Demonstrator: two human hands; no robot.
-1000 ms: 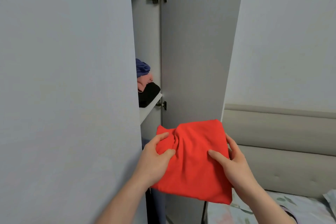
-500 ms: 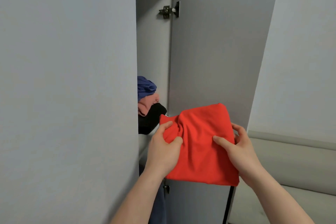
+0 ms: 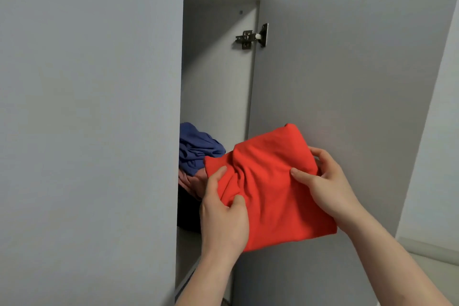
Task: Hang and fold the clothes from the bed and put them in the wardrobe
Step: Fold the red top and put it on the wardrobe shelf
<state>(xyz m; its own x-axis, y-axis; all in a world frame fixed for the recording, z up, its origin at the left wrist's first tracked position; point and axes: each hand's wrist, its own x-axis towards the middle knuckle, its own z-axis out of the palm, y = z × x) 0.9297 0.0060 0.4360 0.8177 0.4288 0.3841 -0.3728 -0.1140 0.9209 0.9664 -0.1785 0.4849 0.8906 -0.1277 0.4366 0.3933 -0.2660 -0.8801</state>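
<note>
A folded red garment (image 3: 270, 186) is held up in front of the narrow opening of the white wardrobe (image 3: 216, 82). My left hand (image 3: 223, 216) grips its bunched left edge, thumb on top. My right hand (image 3: 325, 181) holds its right edge, thumb on the front and fingers curled behind. On the shelf (image 3: 186, 243) inside lies a pile of clothes: a blue piece (image 3: 196, 149) on top, a pink piece (image 3: 192, 181) under it and a black piece (image 3: 187, 211) at the bottom. The red garment hides the pile's right part.
The closed left wardrobe door (image 3: 89, 119) fills the left of the view. The open right door (image 3: 347, 82) with a metal hinge (image 3: 252, 37) stands right behind the garment. The bed's headboard (image 3: 432, 251) shows at the lower right.
Both hands have raised the red garment to the level of the shelf and its pile. My view has tilted up and come closer to the wardrobe opening.
</note>
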